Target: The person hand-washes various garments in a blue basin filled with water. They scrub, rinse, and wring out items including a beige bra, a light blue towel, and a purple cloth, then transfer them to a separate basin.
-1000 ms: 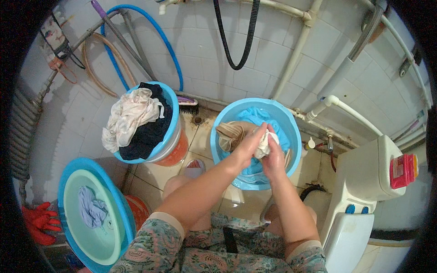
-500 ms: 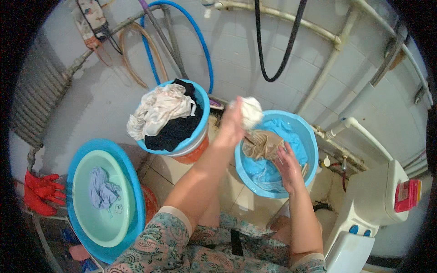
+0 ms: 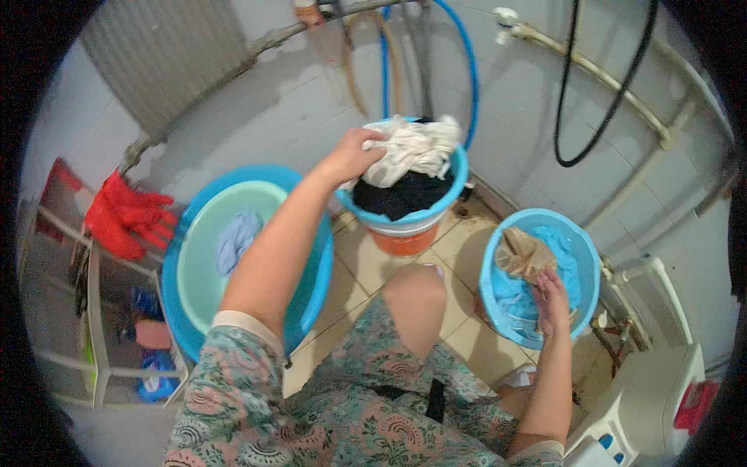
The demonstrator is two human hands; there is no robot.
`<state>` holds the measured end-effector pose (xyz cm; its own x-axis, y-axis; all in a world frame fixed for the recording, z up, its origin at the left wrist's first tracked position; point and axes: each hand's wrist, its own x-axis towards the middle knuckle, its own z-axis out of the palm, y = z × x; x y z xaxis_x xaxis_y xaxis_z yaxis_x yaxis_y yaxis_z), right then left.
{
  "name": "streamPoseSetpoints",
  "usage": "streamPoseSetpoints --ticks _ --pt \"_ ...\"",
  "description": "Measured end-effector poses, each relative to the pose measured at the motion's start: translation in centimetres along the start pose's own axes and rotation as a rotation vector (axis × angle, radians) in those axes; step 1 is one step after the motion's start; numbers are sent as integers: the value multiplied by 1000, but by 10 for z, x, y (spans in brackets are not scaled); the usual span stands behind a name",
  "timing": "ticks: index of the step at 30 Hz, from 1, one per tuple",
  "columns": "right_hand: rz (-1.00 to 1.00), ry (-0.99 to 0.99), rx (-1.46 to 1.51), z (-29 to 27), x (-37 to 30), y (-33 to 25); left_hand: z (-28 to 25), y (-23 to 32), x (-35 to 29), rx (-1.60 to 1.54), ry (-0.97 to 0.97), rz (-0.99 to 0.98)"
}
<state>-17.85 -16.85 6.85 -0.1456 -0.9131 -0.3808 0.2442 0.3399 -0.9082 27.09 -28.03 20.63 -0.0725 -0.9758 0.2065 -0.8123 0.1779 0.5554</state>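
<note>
My left hand (image 3: 354, 159) reaches to the bucket in the middle, its fingers closed on the edge of a bunched white cloth (image 3: 414, 152). This cloth lies over dark clothes (image 3: 405, 194) heaped in the bucket (image 3: 459, 173). On the right, my right hand (image 3: 552, 302) is inside a light-blue basin (image 3: 487, 288), its fingers curled at the lower end of a crumpled tan cloth (image 3: 525, 253). Under and beside the tan cloth lies wet, bright blue fabric (image 3: 566, 247). The fingertips of my right hand are partly hidden against the cloth.
On the left, a pale green basin (image 3: 194, 288) holding a lavender cloth (image 3: 236, 240) sits in a larger blue tub (image 3: 317, 257). Red rubber gloves (image 3: 128, 218) hang beside a rack (image 3: 97, 327). A white toilet (image 3: 650, 397) stands at right; pipes and a black hose (image 3: 615, 105) line the wall.
My left hand has gone left from above the basin, where it held a white bundle, to the white cloth on the bucket. My right hand stays by the tan cloth. The view has turned left.
</note>
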Motion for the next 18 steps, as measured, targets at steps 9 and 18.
streamPoseSetpoints --ticks 9,18 --pt "-1 -48 -50 11 -19 11 -104 -130 -221 786 -630 -633" --pt "18 -29 -69 7 -42 -2 -83 -191 -249 763 -56 -526"
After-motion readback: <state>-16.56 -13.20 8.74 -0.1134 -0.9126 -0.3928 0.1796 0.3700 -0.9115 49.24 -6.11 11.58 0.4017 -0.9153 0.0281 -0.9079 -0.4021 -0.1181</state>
